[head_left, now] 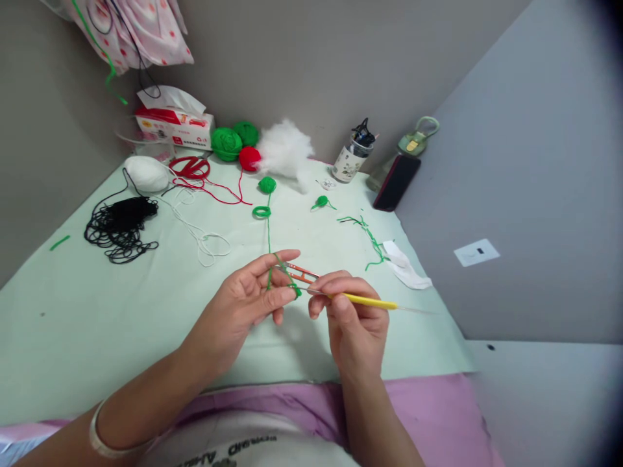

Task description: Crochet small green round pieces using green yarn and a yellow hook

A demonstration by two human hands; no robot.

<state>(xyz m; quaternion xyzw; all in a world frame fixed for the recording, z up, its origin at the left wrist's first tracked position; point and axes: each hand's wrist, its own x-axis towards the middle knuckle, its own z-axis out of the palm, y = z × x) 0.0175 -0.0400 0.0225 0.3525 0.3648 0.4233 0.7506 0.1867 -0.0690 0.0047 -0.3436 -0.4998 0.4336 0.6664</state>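
Note:
My left hand point(253, 295) pinches a small green crochet piece point(296, 292) between thumb and fingers. Green yarn point(268, 233) runs from a small green ball point(267, 185) over its raised index finger. In my right hand point(355, 311) is a crochet hook point(370, 301) with a yellow handle, its metal end reaching to the green piece. Just behind the fingertips, between the two hands, shows an orange tool with two slim arms point(302, 272); its kind and what holds it are unclear. A green yarn ring point(261, 212) lies beyond my left hand.
Along the back stand a tissue box point(189, 130), green balls point(226, 144), a red ball point(250, 159), white stuffing point(287, 152), a pen jar point(348, 162) and a phone point(398, 183) against a bottle. Black yarn point(121, 224) and red scissors point(191, 168) lie left.

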